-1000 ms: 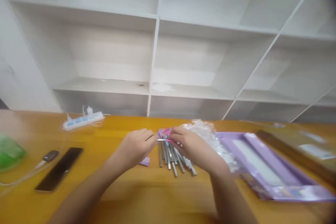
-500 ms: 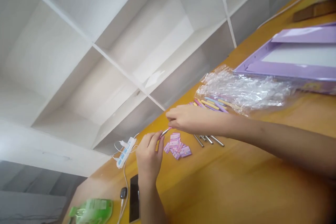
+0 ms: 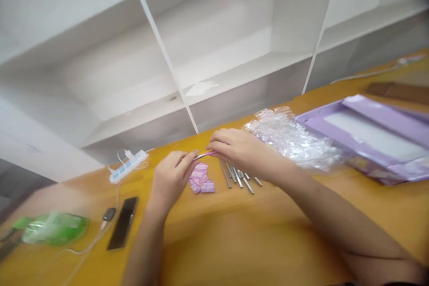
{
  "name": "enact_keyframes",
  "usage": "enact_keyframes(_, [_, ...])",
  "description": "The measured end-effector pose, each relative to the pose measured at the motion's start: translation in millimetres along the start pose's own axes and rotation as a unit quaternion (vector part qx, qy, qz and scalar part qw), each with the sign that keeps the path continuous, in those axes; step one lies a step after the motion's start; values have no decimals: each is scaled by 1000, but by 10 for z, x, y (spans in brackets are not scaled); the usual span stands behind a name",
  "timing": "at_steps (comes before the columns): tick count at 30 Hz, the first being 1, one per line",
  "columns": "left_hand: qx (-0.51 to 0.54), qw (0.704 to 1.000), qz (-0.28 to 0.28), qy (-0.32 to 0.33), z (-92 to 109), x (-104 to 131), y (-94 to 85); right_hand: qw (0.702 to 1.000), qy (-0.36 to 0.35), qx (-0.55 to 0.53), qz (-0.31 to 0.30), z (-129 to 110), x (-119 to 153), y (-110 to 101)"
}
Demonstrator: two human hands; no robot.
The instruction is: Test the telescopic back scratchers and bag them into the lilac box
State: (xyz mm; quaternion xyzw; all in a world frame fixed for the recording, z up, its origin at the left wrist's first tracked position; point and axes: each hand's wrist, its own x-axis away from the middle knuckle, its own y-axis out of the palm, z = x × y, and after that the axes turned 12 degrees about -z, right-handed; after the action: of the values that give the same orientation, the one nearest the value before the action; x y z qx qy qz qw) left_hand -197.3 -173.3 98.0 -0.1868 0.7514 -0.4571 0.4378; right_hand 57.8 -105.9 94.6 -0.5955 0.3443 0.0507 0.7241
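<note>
My left hand (image 3: 171,179) pinches the silver end of a thin pen-like stick (image 3: 203,156). The pink end of this stick is between the fingers of my right hand (image 3: 239,148), which is also closed. Both hands are raised a little above the table, fingertips facing each other. Just below them lies a small pile of pink and purple printed pieces (image 3: 201,179). Several slim silver rods (image 3: 238,179) are spread beneath my right hand, partly covered by it.
Crumpled clear plastic wrap (image 3: 295,140) and an open purple box (image 3: 365,143) occupy the right. Leftward are a power strip (image 3: 129,167), a phone (image 3: 123,223), a small black device (image 3: 109,214) on a cable, and a green packet (image 3: 56,228). White shelves (image 3: 214,87) stand behind.
My view has rotated, so the table now appears more level. Both hands keep hold of the stick, which looks closer to horizontal. The coloured sticks near my right hand are now hidden.
</note>
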Motion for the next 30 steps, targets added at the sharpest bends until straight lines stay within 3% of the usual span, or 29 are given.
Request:
enact_keyframes(6, [-8,998,62,21,-39,27,64,1000,4,0,-1,-80,-46,-60])
enact_keyframes(18, [-43,992,114,34,-55,15,-6,993,-27,77,85,-154,-100,-27])
enact_keyframes(25, [-69,987,141,27,-146,-50,-6,983,-26,118,137,-44,-164,57])
enact_keyframes(30, [-98,984,149,9,-344,-26,-30,981,-16,115,157,196,-136,31])
